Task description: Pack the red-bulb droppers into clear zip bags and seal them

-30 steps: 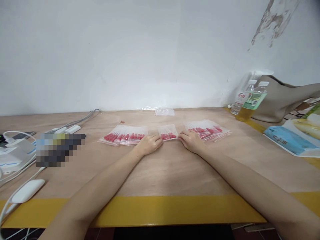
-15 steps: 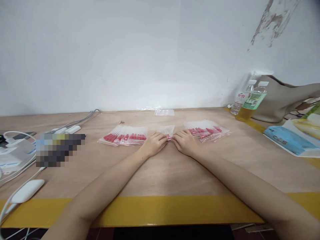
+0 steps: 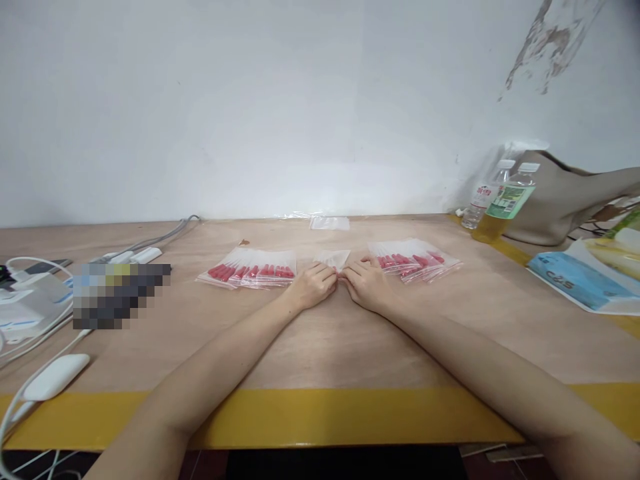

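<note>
A small clear zip bag (image 3: 334, 257) with something red inside lies at the middle of the table, its near edge pinched between my two hands. My left hand (image 3: 315, 285) grips that edge from the left, fingers bent together. From the right, my right hand (image 3: 367, 283) closes on the same edge, its fingertips almost touching the left ones. The fingers cover most of the bag's red contents. To the left lies a fanned row of zip bags (image 3: 253, 270) holding red pieces. A similar fan of filled bags (image 3: 413, 260) lies just beyond my right hand.
A flat stack of clear bags (image 3: 330, 223) lies by the wall. Two bottles (image 3: 505, 203) stand at the back right, beside a grey-brown bag (image 3: 545, 200) and a blue packet (image 3: 585, 277). Chargers and cables (image 3: 35, 300) crowd the left, with a white mouse-like device (image 3: 57, 377) nearer.
Both hands stay at the same bag, with only slight finger movement along its near edge. The view has shifted very slightly.
</note>
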Demonstrator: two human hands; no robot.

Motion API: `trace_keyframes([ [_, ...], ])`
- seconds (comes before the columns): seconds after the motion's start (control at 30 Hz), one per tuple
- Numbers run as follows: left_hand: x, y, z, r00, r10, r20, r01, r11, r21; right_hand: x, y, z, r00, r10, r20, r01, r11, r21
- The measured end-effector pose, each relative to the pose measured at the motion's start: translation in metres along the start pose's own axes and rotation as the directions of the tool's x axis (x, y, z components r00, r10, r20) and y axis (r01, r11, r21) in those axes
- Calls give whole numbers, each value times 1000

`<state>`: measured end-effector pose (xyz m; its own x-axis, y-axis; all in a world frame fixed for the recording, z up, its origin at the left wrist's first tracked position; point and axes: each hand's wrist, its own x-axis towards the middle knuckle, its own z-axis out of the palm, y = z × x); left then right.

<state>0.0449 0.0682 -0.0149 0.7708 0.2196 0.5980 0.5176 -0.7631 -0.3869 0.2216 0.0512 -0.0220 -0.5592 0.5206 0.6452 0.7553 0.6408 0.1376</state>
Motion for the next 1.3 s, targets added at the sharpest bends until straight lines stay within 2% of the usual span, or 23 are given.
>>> trace_keyframes([
  [0.13,-3,-3,-2,1000,5,-8,-5,1000,21,-3,6,-5,1000,7,-18,-7,1000,-14],
  [0.37,-11,-11,-11,999,14,-51,-11,998,58,-18,32,-16,993,92,-71,-93,996,-3],
  [0.57,-14,-16,-14,998,-16,-67,21,996,82,-18,35,-15,994,50,-102,-51,999,-6],
  [0.67,-17,-17,-15,991,-125,-53,125,992,-11,-19,35,-13,995,52,-90,-51,999,18],
  [0.77,-19,-15,-16,967,-253,-18,247,958,-148,-20,36,-10,992,107,-74,-99,991,93],
  [0.9,-15,-9,-10,941,-330,73,332,863,-380,-18,32,-13,991,130,-5,-125,964,234],
  [1.0,-14,-10,-7,932,-357,56,342,822,-454,-19,35,-23,992,109,63,-121,965,231],
  [1.17,-29,-35,-20,927,-374,-27,336,861,-380,-32,64,-35,953,259,155,-262,965,2],
  [1.3,-50,-59,-40,938,-338,71,346,919,-190,-39,81,-31,885,375,276,-362,927,-98],
])
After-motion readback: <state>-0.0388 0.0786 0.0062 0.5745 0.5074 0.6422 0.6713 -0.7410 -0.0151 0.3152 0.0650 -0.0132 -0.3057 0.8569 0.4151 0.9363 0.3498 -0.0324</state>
